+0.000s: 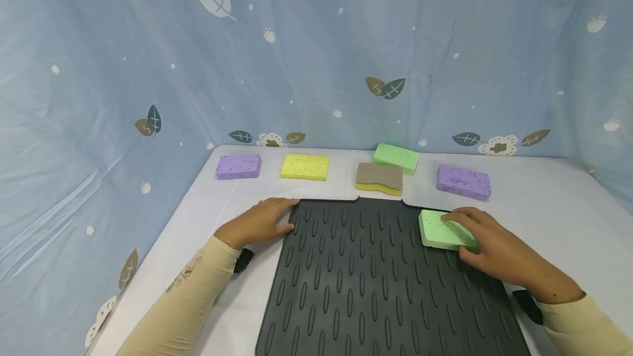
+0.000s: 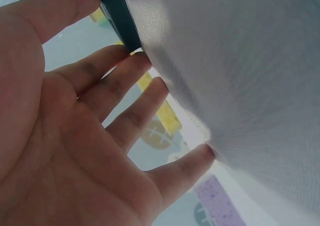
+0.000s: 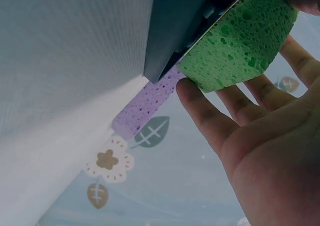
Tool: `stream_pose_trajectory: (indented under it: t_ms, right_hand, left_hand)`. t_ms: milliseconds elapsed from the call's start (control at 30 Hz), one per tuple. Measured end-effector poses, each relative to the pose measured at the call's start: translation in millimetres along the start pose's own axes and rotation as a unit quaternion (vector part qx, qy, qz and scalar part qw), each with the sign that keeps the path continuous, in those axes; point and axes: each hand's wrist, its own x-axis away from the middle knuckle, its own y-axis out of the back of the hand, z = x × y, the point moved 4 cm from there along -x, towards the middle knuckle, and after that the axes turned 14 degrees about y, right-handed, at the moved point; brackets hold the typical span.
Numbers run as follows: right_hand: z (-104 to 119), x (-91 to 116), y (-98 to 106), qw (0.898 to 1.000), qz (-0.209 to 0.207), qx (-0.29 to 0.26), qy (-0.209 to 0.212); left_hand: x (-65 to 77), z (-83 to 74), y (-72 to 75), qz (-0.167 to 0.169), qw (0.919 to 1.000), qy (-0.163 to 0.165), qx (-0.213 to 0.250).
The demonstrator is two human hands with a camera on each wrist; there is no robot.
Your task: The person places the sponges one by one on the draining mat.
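Observation:
A black rubber mat with raised oval ridges lies on the white table. On its far right part sits a light green sponge, which my right hand grips by its right end, thumb at the near side and fingers at the far side. In the right wrist view the porous green sponge shows between thumb and fingers, over the mat's dark edge. My left hand rests at the mat's far left corner, fingertips and thumb at the edge. Its fingers are spread and fairly straight in the left wrist view.
Behind the mat lie a purple sponge, a yellow sponge, a brown-topped yellow sponge, another green sponge and a second purple sponge. A blue leaf-print curtain hangs along the table's back and left side.

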Motion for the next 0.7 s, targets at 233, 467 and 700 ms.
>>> stream_pose_trajectory:
  t_ms: [233,467,700]
  right_hand:
    - [-0.3,0.4,-1.3,1.000,0.010,-0.003,-0.005]
    - [0.1,0.6,-1.6,1.000,0.008,0.004,0.003]
    - [-0.3,0.9,-1.9,1.000,0.009,0.007,0.004]
  left_hand:
    - [2.4,-3.5,2.0,0.000,1.0000,-0.004,0.000]
    - [2.8,-3.9,2.6,0.002,1.0000,-0.003,-0.003]
    - [2.3,-3.2,1.8,0.004,1.0000,0.000,-0.003]
